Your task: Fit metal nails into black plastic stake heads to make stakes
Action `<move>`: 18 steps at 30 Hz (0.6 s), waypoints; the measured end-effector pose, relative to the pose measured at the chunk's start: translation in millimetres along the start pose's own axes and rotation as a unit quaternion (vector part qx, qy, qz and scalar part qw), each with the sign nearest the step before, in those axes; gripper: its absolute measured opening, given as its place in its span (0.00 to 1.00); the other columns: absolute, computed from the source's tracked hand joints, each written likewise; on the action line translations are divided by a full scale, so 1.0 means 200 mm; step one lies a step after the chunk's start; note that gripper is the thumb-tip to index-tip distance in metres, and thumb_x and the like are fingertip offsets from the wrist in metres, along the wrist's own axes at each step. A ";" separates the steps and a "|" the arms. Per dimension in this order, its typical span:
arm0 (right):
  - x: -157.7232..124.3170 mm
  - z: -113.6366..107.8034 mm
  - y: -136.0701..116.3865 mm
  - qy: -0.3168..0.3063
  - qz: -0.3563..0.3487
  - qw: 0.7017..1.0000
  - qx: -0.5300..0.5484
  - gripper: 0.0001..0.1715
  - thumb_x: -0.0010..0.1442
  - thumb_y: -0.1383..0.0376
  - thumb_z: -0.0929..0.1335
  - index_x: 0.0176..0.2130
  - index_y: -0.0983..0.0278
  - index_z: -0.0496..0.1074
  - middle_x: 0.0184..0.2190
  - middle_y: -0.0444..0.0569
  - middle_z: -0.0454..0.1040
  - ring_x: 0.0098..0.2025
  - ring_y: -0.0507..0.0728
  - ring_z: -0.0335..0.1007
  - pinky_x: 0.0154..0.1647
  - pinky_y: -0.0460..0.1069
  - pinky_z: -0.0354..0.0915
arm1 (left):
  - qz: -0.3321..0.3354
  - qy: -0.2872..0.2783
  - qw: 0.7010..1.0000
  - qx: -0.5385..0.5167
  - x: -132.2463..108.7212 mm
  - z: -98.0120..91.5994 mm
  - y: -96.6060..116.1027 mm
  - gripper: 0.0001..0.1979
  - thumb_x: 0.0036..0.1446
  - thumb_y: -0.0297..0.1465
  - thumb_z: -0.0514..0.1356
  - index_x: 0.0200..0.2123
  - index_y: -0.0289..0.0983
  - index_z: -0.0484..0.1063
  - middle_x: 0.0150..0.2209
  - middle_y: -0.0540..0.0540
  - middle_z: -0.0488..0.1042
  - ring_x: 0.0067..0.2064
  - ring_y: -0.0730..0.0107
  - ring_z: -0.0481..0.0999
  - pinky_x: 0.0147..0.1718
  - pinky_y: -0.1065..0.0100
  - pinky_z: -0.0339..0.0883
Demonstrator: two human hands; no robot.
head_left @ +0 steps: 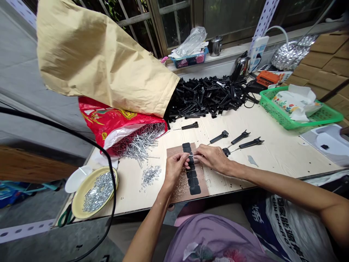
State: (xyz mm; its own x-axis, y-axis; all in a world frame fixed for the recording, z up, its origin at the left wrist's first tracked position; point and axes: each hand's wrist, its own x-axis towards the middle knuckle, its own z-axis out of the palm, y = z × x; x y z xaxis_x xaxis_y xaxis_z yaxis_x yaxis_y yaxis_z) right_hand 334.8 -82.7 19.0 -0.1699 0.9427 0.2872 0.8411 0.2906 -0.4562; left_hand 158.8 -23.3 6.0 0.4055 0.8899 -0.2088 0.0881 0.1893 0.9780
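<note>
My left hand and my right hand meet over a brown board, both with fingers pinched. Something small and pale shows between the fingertips, too small to name. Beneath them, a column of black rounded-square pads runs along the board; my hands cover some of it. To the left lies a small heap of tiny silver pieces. Black plastic handles with thin metal rods lie beyond and to the right, among them one forked handle and one with a blockier end.
Long metal pins spill from a red bag below a large tan cloth. A yellow bowl holds silver bits. Black plastic parts are piled at the back. A green basket stands right; a black cable crosses the left foreground.
</note>
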 end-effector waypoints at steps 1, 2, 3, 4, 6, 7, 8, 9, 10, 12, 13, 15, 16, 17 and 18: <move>0.00 0.00 -0.01 0.017 -0.013 0.999 -0.033 0.13 0.65 0.61 0.60 0.36 0.65 0.70 0.33 0.48 0.72 0.33 0.52 0.66 0.29 0.45 0.53 | -0.002 0.003 1.000 0.000 0.00 0.00 0.00 0.17 0.47 0.43 0.64 0.26 0.32 0.74 0.21 0.50 0.71 0.19 0.78 0.69 0.20 0.74 0.64; 0.00 0.00 -0.02 0.029 -0.021 0.998 -0.058 0.14 0.66 0.61 0.59 0.36 0.65 0.70 0.33 0.49 0.72 0.34 0.52 0.66 0.30 0.45 0.53 | -0.003 0.009 1.000 -0.002 0.00 0.00 0.00 0.17 0.47 0.43 0.64 0.26 0.32 0.74 0.21 0.50 0.71 0.19 0.79 0.68 0.20 0.74 0.64; 0.00 0.00 -0.03 0.034 -0.023 0.997 -0.072 0.15 0.66 0.61 0.59 0.36 0.65 0.70 0.33 0.49 0.72 0.33 0.52 0.65 0.30 0.45 0.53 | -0.002 0.015 1.000 -0.004 -0.01 0.01 -0.01 0.17 0.47 0.43 0.64 0.27 0.32 0.74 0.21 0.50 0.71 0.19 0.79 0.68 0.20 0.74 0.65; 0.00 0.00 -0.03 0.035 -0.022 0.996 -0.073 0.15 0.66 0.61 0.59 0.36 0.65 0.70 0.32 0.48 0.72 0.33 0.51 0.65 0.30 0.45 0.53 | 0.001 0.020 1.000 -0.006 -0.01 0.01 -0.01 0.17 0.47 0.43 0.64 0.27 0.32 0.74 0.22 0.50 0.71 0.19 0.79 0.68 0.20 0.74 0.65; 0.00 -0.01 -0.04 0.034 -0.018 0.997 -0.066 0.13 0.66 0.60 0.60 0.36 0.64 0.69 0.32 0.46 0.71 0.32 0.50 0.66 0.30 0.45 0.54 | 0.008 0.023 1.000 -0.009 -0.01 0.02 0.00 0.17 0.48 0.42 0.64 0.29 0.32 0.75 0.23 0.50 0.71 0.20 0.79 0.68 0.21 0.74 0.65; 0.00 -0.01 -0.05 0.038 -0.018 0.997 -0.071 0.13 0.66 0.61 0.60 0.36 0.64 0.69 0.32 0.46 0.71 0.32 0.50 0.66 0.30 0.45 0.54 | 0.010 0.024 1.000 -0.015 -0.01 0.02 0.00 0.17 0.48 0.42 0.64 0.29 0.31 0.75 0.23 0.50 0.71 0.20 0.79 0.68 0.20 0.75 0.65; 0.00 -0.01 -0.05 0.043 -0.020 0.995 -0.085 0.13 0.66 0.61 0.60 0.35 0.64 0.69 0.32 0.46 0.72 0.33 0.51 0.66 0.30 0.45 0.54 | 0.011 0.029 0.999 -0.030 -0.01 0.01 0.00 0.17 0.47 0.41 0.64 0.29 0.31 0.75 0.23 0.50 0.71 0.20 0.80 0.68 0.20 0.75 0.64; 0.00 -0.01 -0.05 0.046 -0.021 0.993 -0.103 0.13 0.66 0.62 0.60 0.34 0.64 0.70 0.32 0.46 0.72 0.33 0.51 0.66 0.30 0.45 0.54 | 0.008 0.039 0.998 -0.055 0.00 0.00 0.00 0.17 0.47 0.41 0.65 0.30 0.31 0.75 0.23 0.51 0.70 0.19 0.81 0.67 0.19 0.76 0.64; -0.01 -0.01 -0.05 0.047 -0.020 0.992 -0.119 0.14 0.66 0.62 0.60 0.33 0.64 0.70 0.32 0.47 0.72 0.33 0.52 0.66 0.30 0.46 0.53 | 0.001 0.051 0.995 -0.088 0.01 -0.01 0.00 0.17 0.45 0.40 0.66 0.30 0.30 0.74 0.22 0.51 0.70 0.19 0.82 0.66 0.18 0.76 0.63; -0.02 -0.02 -0.04 0.038 -0.011 0.992 -0.118 0.14 0.65 0.62 0.60 0.33 0.64 0.70 0.31 0.47 0.72 0.32 0.52 0.66 0.29 0.46 0.53 | -0.028 0.067 0.984 -0.163 0.03 -0.04 0.01 0.17 0.42 0.38 0.68 0.30 0.30 0.74 0.21 0.52 0.69 0.19 0.84 0.64 0.18 0.78 0.63; -0.02 -0.03 -0.04 0.034 -0.005 0.994 -0.101 0.14 0.65 0.62 0.60 0.34 0.64 0.71 0.31 0.47 0.72 0.32 0.52 0.66 0.29 0.46 0.54 | -0.048 0.065 0.978 -0.194 0.04 -0.05 0.01 0.17 0.40 0.36 0.70 0.29 0.30 0.73 0.21 0.53 0.69 0.19 0.84 0.64 0.18 0.79 0.63; -0.02 -0.03 -0.04 0.035 -0.002 0.998 -0.059 0.12 0.65 0.61 0.60 0.39 0.63 0.71 0.33 0.47 0.72 0.34 0.51 0.68 0.30 0.45 0.55 | -0.090 0.042 0.967 -0.233 0.05 -0.05 0.02 0.16 0.37 0.34 0.71 0.27 0.30 0.72 0.21 0.53 0.69 0.19 0.85 0.64 0.19 0.80 0.64; -0.02 -0.03 -0.04 0.038 -0.006 0.998 -0.043 0.12 0.66 0.61 0.60 0.41 0.62 0.71 0.34 0.47 0.72 0.35 0.51 0.68 0.30 0.44 0.56 | -0.106 0.029 0.963 -0.245 0.05 -0.05 0.02 0.16 0.37 0.33 0.72 0.26 0.30 0.71 0.21 0.52 0.69 0.20 0.85 0.65 0.20 0.80 0.66; -0.01 -0.03 -0.04 0.041 -0.011 0.998 -0.035 0.12 0.66 0.61 0.60 0.43 0.62 0.70 0.35 0.46 0.72 0.35 0.51 0.68 0.31 0.44 0.56 | -0.117 0.021 0.960 -0.253 0.05 -0.04 0.03 0.16 0.37 0.33 0.72 0.26 0.30 0.71 0.22 0.52 0.69 0.20 0.85 0.66 0.22 0.80 0.67; 0.00 -0.02 -0.05 0.043 -0.017 0.998 -0.033 0.13 0.66 0.62 0.60 0.44 0.60 0.70 0.36 0.46 0.72 0.35 0.51 0.68 0.30 0.44 0.56 | -0.122 0.017 0.958 -0.258 0.04 -0.02 0.03 0.15 0.38 0.32 0.71 0.26 0.31 0.71 0.23 0.52 0.70 0.21 0.84 0.67 0.24 0.79 0.69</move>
State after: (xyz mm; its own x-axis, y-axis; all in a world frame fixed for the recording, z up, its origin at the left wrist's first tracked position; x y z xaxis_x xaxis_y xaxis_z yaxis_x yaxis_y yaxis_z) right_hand 329.8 -86.7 27.2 -0.1563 0.9141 0.3741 0.8682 0.3077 -0.3892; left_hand 158.5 -13.4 10.0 0.3994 0.8042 -0.4402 -0.2892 0.5661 0.7720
